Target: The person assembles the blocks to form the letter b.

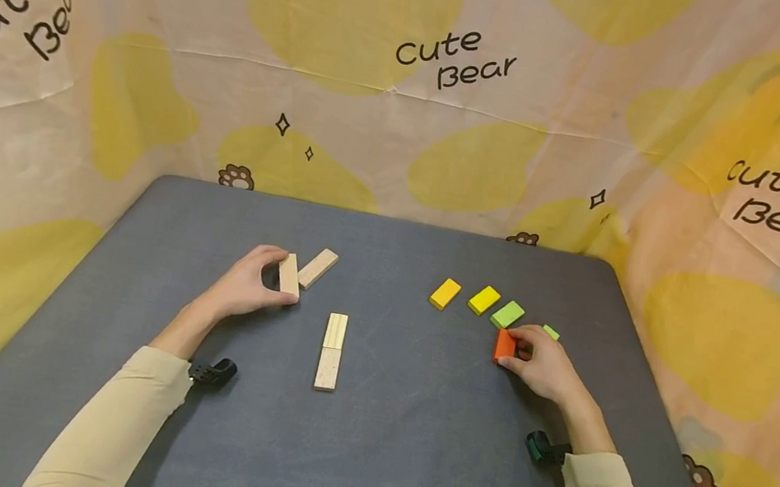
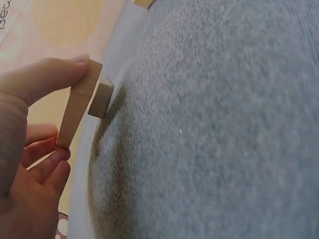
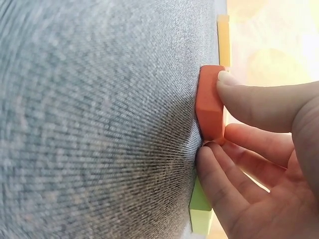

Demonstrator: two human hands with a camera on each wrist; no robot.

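Observation:
On the left, my left hand [image 1: 251, 284] pinches a plain wooden block [image 1: 290, 276] between thumb and fingertips. In the left wrist view that block [image 2: 79, 102] is tilted and looks slightly raised off the cloth. Just to its right lies a second plain wooden block [image 1: 318, 269]. Over on the right, my right hand [image 1: 547, 365] pinches an orange-red block [image 1: 504, 346] by its ends. The right wrist view shows this block [image 3: 210, 102] at the cloth surface; whether it touches is unclear. A green block [image 1: 507, 315] lies right behind it, and a light green block [image 1: 551, 333] is partly hidden by the hand.
Two plain wooden blocks, one nearer [image 1: 327, 369] and one farther [image 1: 336, 331], lie end to end mid-table. An orange-yellow block [image 1: 445, 294] and a yellow block [image 1: 483, 300] continue the coloured row. Patterned curtains [image 1: 362, 15] surround the grey table [image 1: 389, 460].

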